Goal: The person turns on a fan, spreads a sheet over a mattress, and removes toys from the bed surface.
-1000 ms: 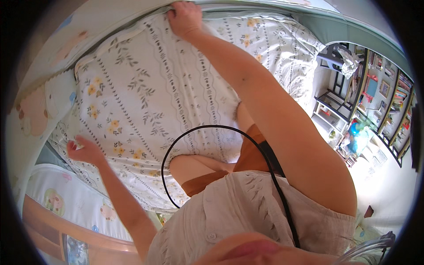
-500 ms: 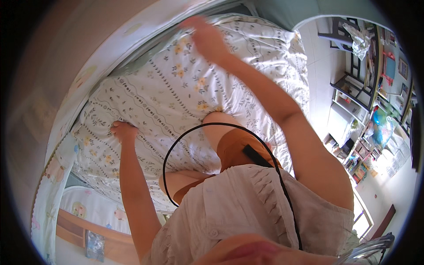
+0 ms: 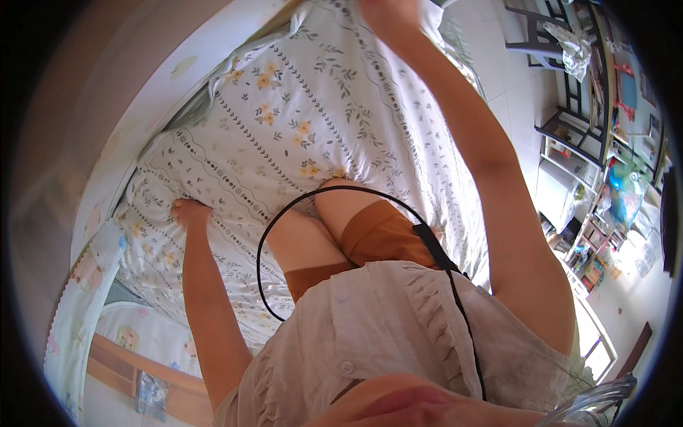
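A white quilt (image 3: pixel 299 135) printed with yellow flowers and grey leaf stripes lies spread over a bed below me. My left hand (image 3: pixel 191 212) presses down on the quilt near its left edge, fingers curled into the fabric. My right hand (image 3: pixel 388 13) reaches far out to the top of the picture and grips the quilt's far edge, partly cut off by the frame. My knees (image 3: pixel 334 213) in orange-brown shorts rest on the quilt. A black cable (image 3: pixel 267 235) loops in front of my body.
A pale wall (image 3: pixel 107 107) runs along the bed's left side. A wooden bed rail (image 3: pixel 142 363) and a patterned child's sheet (image 3: pixel 135 334) show at lower left. Metal shelves (image 3: pixel 569 135) with toys and books stand on the tiled floor at right.
My view has swung over the bed. My left hand slid further along the quilt's left side, and my right hand stretched farther toward the quilt's far edge.
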The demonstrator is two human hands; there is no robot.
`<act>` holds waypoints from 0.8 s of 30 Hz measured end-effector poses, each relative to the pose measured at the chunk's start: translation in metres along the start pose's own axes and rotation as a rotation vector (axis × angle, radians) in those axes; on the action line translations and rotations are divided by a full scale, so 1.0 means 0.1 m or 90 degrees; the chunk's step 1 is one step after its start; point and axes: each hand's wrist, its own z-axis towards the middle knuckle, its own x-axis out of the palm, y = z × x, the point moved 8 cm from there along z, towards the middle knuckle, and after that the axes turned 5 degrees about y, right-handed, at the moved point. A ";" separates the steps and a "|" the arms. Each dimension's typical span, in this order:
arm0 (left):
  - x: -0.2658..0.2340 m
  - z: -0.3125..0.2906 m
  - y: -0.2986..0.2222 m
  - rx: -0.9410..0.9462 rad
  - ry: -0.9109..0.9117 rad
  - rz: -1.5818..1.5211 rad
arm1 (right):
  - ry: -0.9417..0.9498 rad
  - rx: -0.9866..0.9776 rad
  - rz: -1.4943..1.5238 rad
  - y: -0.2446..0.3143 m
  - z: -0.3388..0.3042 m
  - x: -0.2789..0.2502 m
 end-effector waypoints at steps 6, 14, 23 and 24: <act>0.02 -0.28 -0.35 -0.018 0.038 -0.097 | 0.036 0.148 -0.290 -1.34 0.04 1.31; 0.37 0.01 -0.91 0.163 -0.036 0.126 | 0.077 -0.012 -0.336 -2.01 -0.19 1.27; -0.47 -0.17 -0.65 0.334 -0.198 0.153 | -0.035 0.072 0.113 -1.42 -1.97 -0.67; -0.70 -0.71 -1.23 0.448 -0.286 -0.015 | -0.073 0.157 -0.055 -1.87 -2.17 -0.89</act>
